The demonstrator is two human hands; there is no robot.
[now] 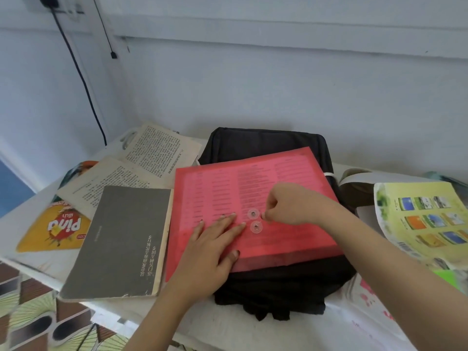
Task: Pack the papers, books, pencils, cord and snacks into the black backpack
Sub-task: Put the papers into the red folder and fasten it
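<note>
A red translucent folder (255,188) with printed papers inside lies flat on the black backpack (266,143), which lies on the table. My left hand (212,249) presses flat on the folder's near left part, fingers straight. My right hand (291,206) has its fingers curled and pinches something small, perhaps a string, beside the two clear round fastener buttons (254,220). A grey-covered book (119,239) lies to the left of the folder. Loose printed pages (152,153) lie behind it. A yellow snack packet (55,229) sits at the far left.
A yellow-green printed sheet (425,214) curls at the right edge of the table. A black cable (76,67) hangs down the wall at the left. The table's near edge (106,307) runs below the book, with patterned floor beyond.
</note>
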